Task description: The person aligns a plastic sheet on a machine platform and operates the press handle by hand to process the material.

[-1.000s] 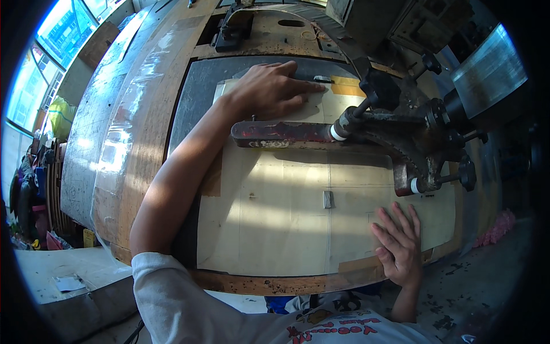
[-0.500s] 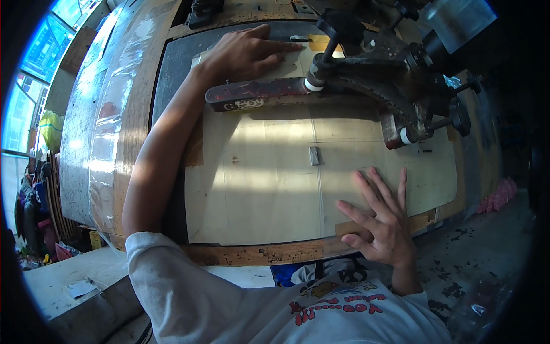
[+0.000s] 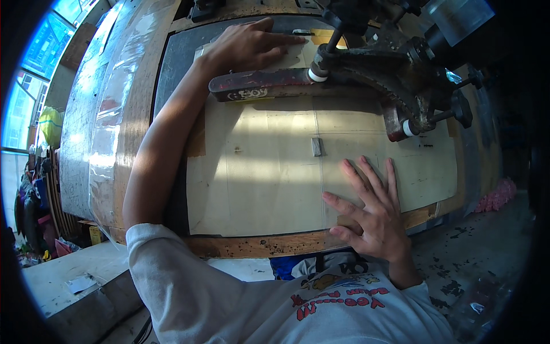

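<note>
A large cream sheet (image 3: 269, 195) lies on a dark flat board, with thin ruled lines and a band of sunlight across it. My left hand (image 3: 250, 45) reaches to its far edge, behind a dark bar, fingers stretched and the index finger pointing towards a small dark piece (image 3: 302, 32) by some tan tape. On the near right of the sheet rests my right hand (image 3: 372, 215), fingers spread flat. A small grey block (image 3: 317, 147) sits near the sheet's middle, up and left of my right fingertips. Neither hand grips anything.
A metal clamp arm (image 3: 372, 74) with black knobs and a dark red bar (image 3: 258, 86) spans the sheet's far part. A wooden rail (image 3: 258, 245) runs along the near edge. Clear plastic (image 3: 112, 132) covers the wood at left. Something pink (image 3: 497, 196) lies at far right.
My right hand has shifted slightly left and away from me across the sheet, fingers still spread. My left hand stays at the far edge, almost unmoved. The view has tilted a little.
</note>
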### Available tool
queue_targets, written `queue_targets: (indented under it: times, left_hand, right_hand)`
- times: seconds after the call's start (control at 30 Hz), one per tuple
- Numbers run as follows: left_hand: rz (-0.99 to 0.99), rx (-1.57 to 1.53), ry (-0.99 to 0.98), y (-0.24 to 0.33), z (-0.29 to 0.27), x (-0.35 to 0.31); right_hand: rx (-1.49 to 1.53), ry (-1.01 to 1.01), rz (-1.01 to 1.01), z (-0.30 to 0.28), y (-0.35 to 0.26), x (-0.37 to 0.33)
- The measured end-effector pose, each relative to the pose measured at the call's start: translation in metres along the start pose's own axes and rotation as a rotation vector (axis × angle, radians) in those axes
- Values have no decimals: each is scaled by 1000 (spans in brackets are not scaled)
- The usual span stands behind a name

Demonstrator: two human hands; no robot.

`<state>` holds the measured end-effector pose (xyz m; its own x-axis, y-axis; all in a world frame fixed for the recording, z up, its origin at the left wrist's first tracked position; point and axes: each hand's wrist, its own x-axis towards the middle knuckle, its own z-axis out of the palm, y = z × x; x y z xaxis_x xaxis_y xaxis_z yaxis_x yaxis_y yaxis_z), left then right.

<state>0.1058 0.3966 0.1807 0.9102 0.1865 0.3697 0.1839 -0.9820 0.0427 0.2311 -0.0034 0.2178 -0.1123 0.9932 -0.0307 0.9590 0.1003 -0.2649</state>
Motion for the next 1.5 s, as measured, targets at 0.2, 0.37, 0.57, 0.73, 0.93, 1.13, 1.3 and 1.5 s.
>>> queue_targets:
  times: [0.2, 0.37, 0.57, 0.73, 0.93, 1.13, 1.3, 1.5]
  left_hand:
    - [15, -11, 40, 1, -1, 3]
    - [-20, -29, -30, 7, -13, 4]
    - [-97, -61, -83, 22, -24, 0]
    - [-115, -57, -116, 26, -32, 2]
    - [-130, -53, -122, 23, -25, 2]
    - [-84, -51, -126, 20, -31, 4]
    - [-142, -102, -138, 24, -34, 3]
    - [-53, -183, -90, 23, -32, 5]
  right_hand:
    - [11, 1, -10, -4, 5, 1]
    - [29, -28, -20, -6, 8, 1]
    - [105, -7, -41, -9, 12, 2]
    - [198, 172, 39, -6, 35, -36]
    - [145, 273, 113, -4, 44, -42]
    - [162, 321, 163, -4, 43, -35]
    - [167, 344, 179, -5, 41, -30]
    - [161, 348, 179, -5, 43, -32]
